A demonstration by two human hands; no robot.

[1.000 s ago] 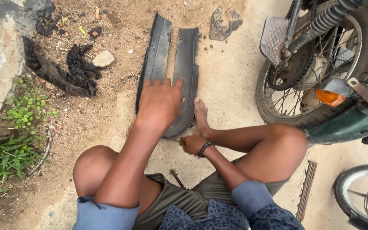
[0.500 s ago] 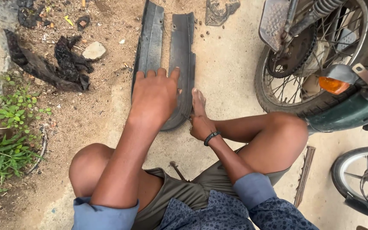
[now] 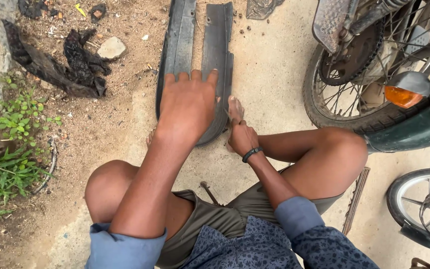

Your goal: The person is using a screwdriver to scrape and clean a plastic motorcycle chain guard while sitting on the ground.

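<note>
A long black plastic panel [image 3: 177, 45], shaped as two ribbed strips joined at a rounded near end, lies on the concrete between my knees. My left hand [image 3: 187, 107] rests flat on its near end, palm down and fingers stretched forward. My right hand [image 3: 242, 139], with a black band on the wrist, is curled into a fist at the panel's right edge, against my bare right foot [image 3: 235, 107]. What the fist holds, if anything, is hidden.
A motorcycle's rear wheel [image 3: 334, 99] and orange indicator [image 3: 399, 97] stand close on the right, a second wheel [image 3: 424, 209] at the lower right. A ridged metal strip [image 3: 356, 199] lies by my right knee. Black scraps [image 3: 75, 69], a stone [image 3: 111, 48] and grass [image 3: 11, 169] lie on the left.
My right hand has moved up from beside my shin to my foot at the panel's edge. My left hand stays flat on the panel. The view has tilted down slightly.
</note>
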